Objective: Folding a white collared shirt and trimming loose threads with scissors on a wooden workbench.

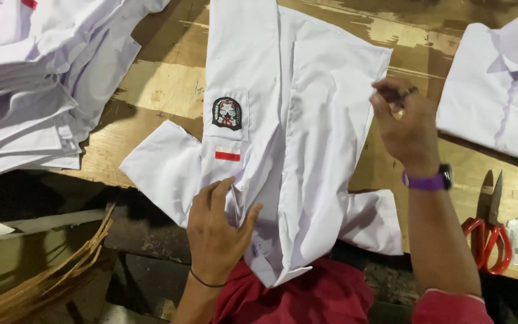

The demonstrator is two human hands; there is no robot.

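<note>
Now we pin the half-folded white shirt (pixel 295 132) with our flat, spread left hand (pixel 217 231); our right hand (pixel 406 129) at three o'clock pinches its folded edge, lower part still loose.

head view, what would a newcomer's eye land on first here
A white shirt spread across the middle of the wooden table, with a dark badge and a red-and-white patch on its pocket. The left hand presses its lower front while the right hand pinches its right edge. Red-handled scissors lie at the table's right.
</note>
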